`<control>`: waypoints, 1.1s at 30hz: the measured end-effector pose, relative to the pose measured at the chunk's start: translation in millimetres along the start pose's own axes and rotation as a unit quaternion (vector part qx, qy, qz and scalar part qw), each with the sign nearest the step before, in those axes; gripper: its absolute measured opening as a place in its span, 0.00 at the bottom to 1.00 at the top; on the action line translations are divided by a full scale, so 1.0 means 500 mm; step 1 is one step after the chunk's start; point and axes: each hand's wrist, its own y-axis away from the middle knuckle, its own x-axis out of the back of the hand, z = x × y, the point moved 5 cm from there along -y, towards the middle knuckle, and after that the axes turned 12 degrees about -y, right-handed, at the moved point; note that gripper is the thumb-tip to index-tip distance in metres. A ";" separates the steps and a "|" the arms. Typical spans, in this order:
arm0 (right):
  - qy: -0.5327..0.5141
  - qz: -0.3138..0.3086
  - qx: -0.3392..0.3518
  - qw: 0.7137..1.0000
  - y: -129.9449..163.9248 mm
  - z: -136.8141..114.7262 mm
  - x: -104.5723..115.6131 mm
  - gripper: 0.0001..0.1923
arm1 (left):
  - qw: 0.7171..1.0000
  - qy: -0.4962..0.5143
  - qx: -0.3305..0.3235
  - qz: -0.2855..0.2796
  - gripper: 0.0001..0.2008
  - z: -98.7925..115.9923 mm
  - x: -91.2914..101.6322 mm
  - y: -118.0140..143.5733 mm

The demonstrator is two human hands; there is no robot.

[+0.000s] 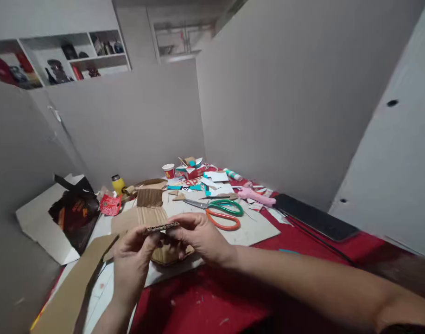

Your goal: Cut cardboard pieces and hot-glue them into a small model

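A: Over the bench's [212, 297] near edge, where's the strip [162, 227]?
B: Edge-on, long axis left to right, between both hands.
A: Grips?
B: Left hand [132, 260] pinches its left end, right hand [198, 236] its right; both equally near.
A: Around?
B: Scissors [222, 212] beyond, red cloth, grey walls close.

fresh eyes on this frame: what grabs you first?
Both hands at the centre front: the left hand and right hand pinch a thin corrugated cardboard strip edge-on above the red table. Just behind lie two pairs of scissors, the green-handled scissors over the orange-handled scissors, with a pink glue gun to their right amid paper scraps.
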 end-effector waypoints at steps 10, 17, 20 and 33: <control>0.035 0.020 -0.002 0.999 0.009 -0.015 0.004 0.16 | 0.999 0.024 0.021 0.012 0.07 0.012 -0.014 0.008; 0.025 0.010 -0.037 0.999 0.007 -0.006 0.001 0.18 | 0.999 -0.020 0.025 0.022 0.06 0.019 -0.015 0.017; 0.024 0.012 -0.037 0.999 0.003 -0.001 0.001 0.19 | 0.999 -0.032 0.006 0.020 0.05 0.018 -0.017 0.016; 0.076 0.020 0.048 0.996 -0.012 -0.024 0.007 0.18 | 0.998 -0.056 -0.002 -0.021 0.07 0.009 -0.025 0.007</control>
